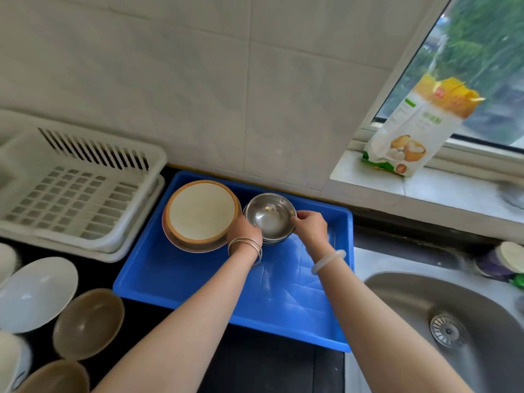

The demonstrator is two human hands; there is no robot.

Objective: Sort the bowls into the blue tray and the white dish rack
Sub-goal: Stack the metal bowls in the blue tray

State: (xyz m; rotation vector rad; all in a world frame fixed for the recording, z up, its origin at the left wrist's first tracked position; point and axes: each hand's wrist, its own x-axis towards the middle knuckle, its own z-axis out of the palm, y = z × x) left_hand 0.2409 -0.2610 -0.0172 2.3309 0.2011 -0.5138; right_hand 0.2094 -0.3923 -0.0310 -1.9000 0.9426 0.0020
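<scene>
A blue tray [198,282] lies on the dark counter. At its far end sits a stack of steel bowls [269,217], and both hands grip it by the rim: my left hand [243,232] on the left side, my right hand [310,226] on the right. Just left of it in the tray rests a stack of wide brown-rimmed cream bowls [202,211]. The white dish rack [76,194] stands left of the tray with nothing in it. On the counter at lower left wait a white bowl [34,293] and two tan bowls [88,323], [56,378].
A steel sink [453,330] with a drain strainer lies right of the tray. A yellow and white food bag [416,129] stands on the window sill. More white dishes [11,361] crowd the left edge. A tiled wall rises behind.
</scene>
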